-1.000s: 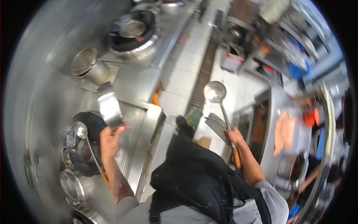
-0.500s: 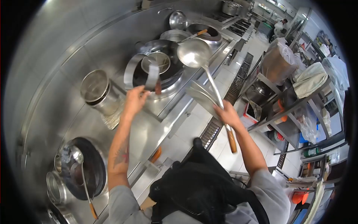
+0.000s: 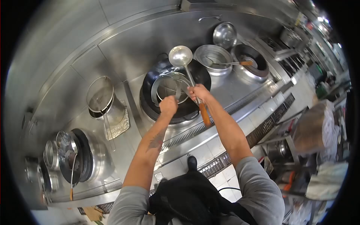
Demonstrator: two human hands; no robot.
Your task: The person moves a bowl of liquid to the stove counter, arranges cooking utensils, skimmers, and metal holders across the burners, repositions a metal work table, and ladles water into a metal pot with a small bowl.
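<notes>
A: What do the 2 hands hold over the large wok (image 3: 202,72)?

B: The right hand (image 3: 198,93) is closed on the ladle (image 3: 180,56), its fingers wrapped around the metal shaft just above the wooden handle (image 3: 204,114). The bowl lies beyond the fingers, over the wok's far side; the handle slants from the fist toward the person.

A: And the left hand (image 3: 168,105)?

B: Its fingers are curled together at the near edge of a curved metal band (image 3: 154,90). The band arcs beyond the knuckles, above the round strainer (image 3: 167,90) in the wok. The exact grip is hidden by the back of the hand. Whether the right fingers also hold thin metal beneath the ladle, I cannot tell.

A: How do the hands stand to each other?

B: Near each other but apart, with the right slightly farther from the person.

A: Which items surround the wok?

B: To its left, a long-handled mesh strainer (image 3: 100,95) rests on a steel pot (image 3: 117,111), beside foil (image 3: 122,129). To its right, a wooden-handled utensil (image 3: 245,63) lies across a steel basin (image 3: 204,56), next to a smaller wok (image 3: 258,56). A round lid (image 3: 225,34) leans at the back wall. At lower left, a 2nd ladle (image 3: 73,168) lies in another wok (image 3: 64,170).
</notes>
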